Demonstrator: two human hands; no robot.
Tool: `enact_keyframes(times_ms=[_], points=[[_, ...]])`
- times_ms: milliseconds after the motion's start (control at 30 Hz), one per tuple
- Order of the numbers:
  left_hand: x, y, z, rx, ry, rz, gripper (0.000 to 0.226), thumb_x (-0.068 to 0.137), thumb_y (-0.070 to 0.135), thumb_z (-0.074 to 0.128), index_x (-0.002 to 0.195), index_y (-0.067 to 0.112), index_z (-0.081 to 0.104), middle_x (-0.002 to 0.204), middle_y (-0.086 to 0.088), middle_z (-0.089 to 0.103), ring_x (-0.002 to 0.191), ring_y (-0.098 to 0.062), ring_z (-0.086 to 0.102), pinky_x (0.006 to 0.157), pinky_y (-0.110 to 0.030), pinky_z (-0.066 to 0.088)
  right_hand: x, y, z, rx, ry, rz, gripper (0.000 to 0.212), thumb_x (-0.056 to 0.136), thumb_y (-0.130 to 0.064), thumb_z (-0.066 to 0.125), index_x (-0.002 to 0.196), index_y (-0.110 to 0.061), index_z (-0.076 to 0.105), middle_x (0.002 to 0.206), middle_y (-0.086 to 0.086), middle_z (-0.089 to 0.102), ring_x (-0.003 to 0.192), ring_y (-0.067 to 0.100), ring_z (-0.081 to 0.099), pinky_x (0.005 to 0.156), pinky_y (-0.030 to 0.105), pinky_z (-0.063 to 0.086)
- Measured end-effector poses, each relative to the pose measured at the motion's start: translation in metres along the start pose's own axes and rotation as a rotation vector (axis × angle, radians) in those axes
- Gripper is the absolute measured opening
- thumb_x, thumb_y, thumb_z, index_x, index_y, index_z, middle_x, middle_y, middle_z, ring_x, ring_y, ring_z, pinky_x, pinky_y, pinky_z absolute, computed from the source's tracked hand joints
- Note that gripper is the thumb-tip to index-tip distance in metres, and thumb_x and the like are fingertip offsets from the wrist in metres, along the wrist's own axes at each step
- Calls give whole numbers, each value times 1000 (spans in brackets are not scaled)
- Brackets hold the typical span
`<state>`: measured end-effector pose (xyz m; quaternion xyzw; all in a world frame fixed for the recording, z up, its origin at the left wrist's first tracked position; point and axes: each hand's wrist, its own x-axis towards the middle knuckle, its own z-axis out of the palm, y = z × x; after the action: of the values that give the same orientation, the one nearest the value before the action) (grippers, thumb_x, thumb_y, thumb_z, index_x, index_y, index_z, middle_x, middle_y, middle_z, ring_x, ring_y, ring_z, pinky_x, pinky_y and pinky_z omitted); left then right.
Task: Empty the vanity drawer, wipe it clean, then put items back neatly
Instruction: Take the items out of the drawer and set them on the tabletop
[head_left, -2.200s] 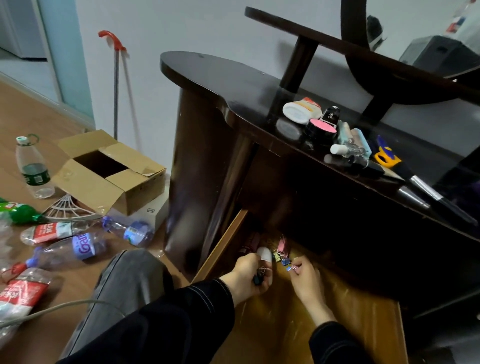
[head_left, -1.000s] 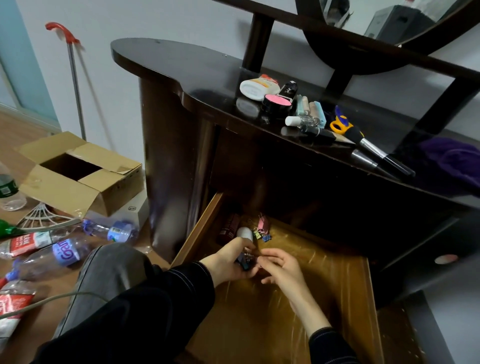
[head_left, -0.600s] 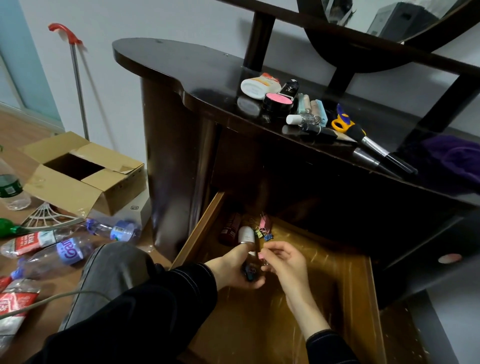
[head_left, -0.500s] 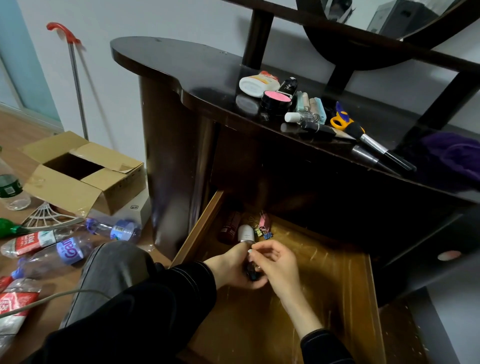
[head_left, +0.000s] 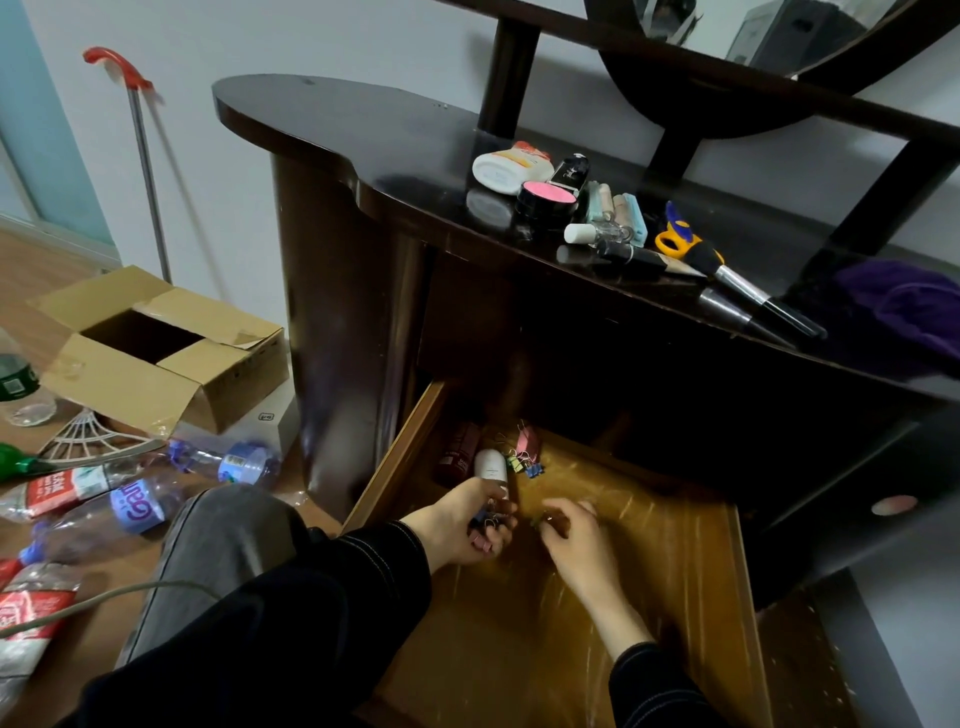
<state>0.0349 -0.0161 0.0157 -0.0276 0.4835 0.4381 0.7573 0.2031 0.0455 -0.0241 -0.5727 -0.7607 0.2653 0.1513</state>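
Head view: left hand (head_left: 451, 526) clutches white bottle (head_left: 491, 466), binder clips (head_left: 479, 540) over drawer (head_left: 675, 597); right hand (head_left: 574, 531) curled, hold unclear.

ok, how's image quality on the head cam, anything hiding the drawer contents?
Head view: the back of the drawer sits in deep shadow under the vanity top, so the dark bottle barely shows; glare streaks cross the drawer floor; the clips in the left hand are smeared and dim.

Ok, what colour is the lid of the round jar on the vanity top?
Pink, on a black jar; the head view shows it best.
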Motion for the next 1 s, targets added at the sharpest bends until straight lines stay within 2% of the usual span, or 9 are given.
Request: enact_keyframes(times_ms=[100,167,267,400,533,667,767,867,1000], points=[[0,0,0,-97,61,-23,23,96,21,55,99,-1,59,102,-17,56,68,-22,53,43,-22,45,1,-2,9,-110,-19,-9,27,99,-12,61,124,-20,68,127,-2,62,116,18,61,89,22,48],[0,0,-1,-146,64,-45,25,94,20,58,107,-1,59,116,-18,54,79,-26,55,45,-26,51,-1,-3,7,-48,-17,15,21,97,-8,63,114,-17,72,116,-1,69,107,16,65,86,22,52],[3,0,-1,-152,59,-55,30,93,22,60,113,1,57,121,-17,53,95,-28,55,47,-29,51,-6,-12,-6,305,12,68,14,93,-4,68,97,-17,73,99,3,73,85,10,69,69,23,57],[5,1,-1,-201,58,-64,50,90,34,66,130,9,50,133,-12,53,116,-29,52,55,-37,48,-21,-38,-19,731,-1,46,14,88,-5,73,94,-17,76,85,3,76,65,7,67,54,19,51],[4,1,2,-200,-19,-135,56,86,47,69,127,13,52,119,-10,52,106,-30,49,64,-41,48,-33,-58,-13,731,-84,-39,17,87,-4,75,89,-20,77,82,-4,75,69,4,68,56,17,50],[4,2,4,-138,-68,-124,50,84,49,72,107,9,54,99,-10,53,89,-28,50,59,-39,56,-36,-59,-8,585,-11,-99,17,87,-8,75,87,-25,75,84,-13,74,83,3,70,68,17,55],[6,-1,4,-50,-61,-44,41,89,46,66,97,7,58,84,-9,56,74,-22,54,51,-23,49,-36,-57,-10,658,-29,-129,11,91,-14,73,90,-25,76,87,-9,76,82,5,71,67,21,57],[5,1,1,-2,-119,46,30,95,34,53,84,7,58,74,-10,59,56,-16,50,37,-15,35,-29,-49,-15,819,125,-44,8,95,-18,68,95,-21,75,85,1,76,66,6,63,57,19,49],[2,5,1,-32,-145,127,15,91,13,49,78,8,54,72,-7,56,51,-10,39,34,-13,23,-10,-20,-13,727,232,170,16,98,-9,60,103,-19,71,94,1,73,71,14,61,56,22,45]])
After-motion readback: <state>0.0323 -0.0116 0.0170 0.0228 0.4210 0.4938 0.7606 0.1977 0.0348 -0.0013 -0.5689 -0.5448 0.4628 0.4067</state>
